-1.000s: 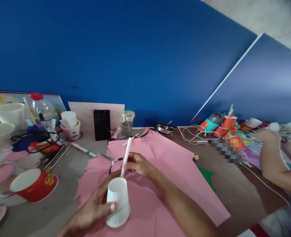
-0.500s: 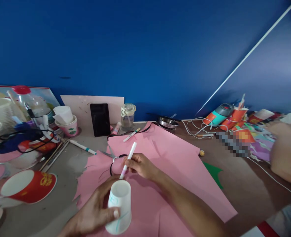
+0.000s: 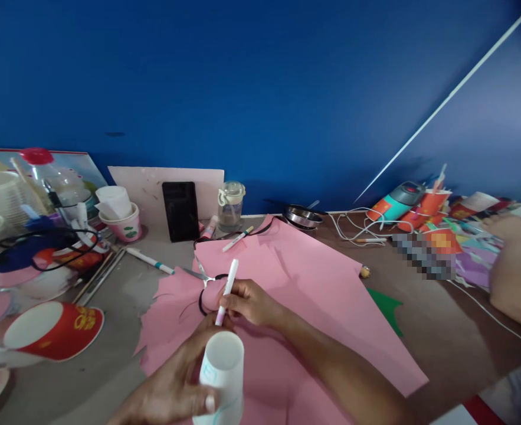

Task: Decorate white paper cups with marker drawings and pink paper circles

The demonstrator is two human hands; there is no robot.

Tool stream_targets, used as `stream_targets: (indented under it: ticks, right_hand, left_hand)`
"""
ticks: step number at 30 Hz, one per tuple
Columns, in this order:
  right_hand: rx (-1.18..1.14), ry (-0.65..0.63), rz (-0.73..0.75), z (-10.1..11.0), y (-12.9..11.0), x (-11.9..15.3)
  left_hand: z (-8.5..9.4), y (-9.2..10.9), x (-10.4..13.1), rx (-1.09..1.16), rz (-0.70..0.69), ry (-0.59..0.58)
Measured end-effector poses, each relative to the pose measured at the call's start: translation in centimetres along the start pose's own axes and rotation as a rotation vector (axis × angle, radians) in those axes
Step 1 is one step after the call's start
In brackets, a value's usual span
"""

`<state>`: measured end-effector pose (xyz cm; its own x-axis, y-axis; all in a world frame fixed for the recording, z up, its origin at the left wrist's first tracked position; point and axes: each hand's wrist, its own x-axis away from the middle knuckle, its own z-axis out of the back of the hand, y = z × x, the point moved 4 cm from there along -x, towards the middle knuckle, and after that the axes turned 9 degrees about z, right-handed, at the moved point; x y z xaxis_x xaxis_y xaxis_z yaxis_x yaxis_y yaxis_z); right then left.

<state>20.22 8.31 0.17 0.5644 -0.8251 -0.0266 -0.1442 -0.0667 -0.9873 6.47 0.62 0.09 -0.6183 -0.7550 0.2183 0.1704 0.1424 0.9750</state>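
Observation:
My left hand (image 3: 184, 378) is wrapped round a white paper cup (image 3: 225, 372) that bears thin turquoise drawn lines. The cup's mouth faces up towards me. Between the thumb and fingers of my right hand (image 3: 249, 304) is a white marker pen (image 3: 229, 283), its white end pointing up and its pink-banded end down behind the cup. Whether the pen's tip touches the cup is hidden. Under both hands lies pink paper (image 3: 322, 283) with a jagged left edge. Scissors with black handles (image 3: 207, 282) rest on the paper, partly covered by a pink piece.
A phone (image 3: 180, 211) leans on a board, beside a glass jar (image 3: 230, 206). A red paper cup (image 3: 56, 330) lies at left near a clutter of cups. Markers (image 3: 149, 261) lie behind the paper. At right are white cables (image 3: 344, 230) and another person's arm (image 3: 517, 271).
The cup has shifted slightly right and down, tilting a little. My right hand and the marker have moved slightly down. The view has shifted slightly.

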Motion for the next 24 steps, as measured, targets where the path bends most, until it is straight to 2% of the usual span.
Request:
stream_targets:
  ticks: [7, 12, 15, 21, 24]
  right_hand:
    - [-0.086, -0.053, -0.027, -0.9, -0.3, 0.3]
    - [-0.118, -0.096, -0.090, -1.6, 0.2, 0.5]
    - [-0.104, -0.105, -0.053, -1.7, -0.1, 0.6]
    - [-0.029, -0.013, 0.066, -1.8, -1.2, 0.9]
    - [-0.055, -0.091, 0.094, -1.8, -1.7, 0.8]
  left_hand:
    - [-1.2, 1.2, -0.2, 0.035, -0.004, -0.058]
    - [-1.4, 0.7, 0.0, 0.071, 0.039, -0.094]
    - [-1.4, 0.6, 0.1, 0.114, 0.047, -0.113]
    - [-1.2, 2.1, -0.3, 0.074, 0.015, -0.033]
    - [-1.3, 2.1, 0.1, 0.022, 0.015, -0.028]
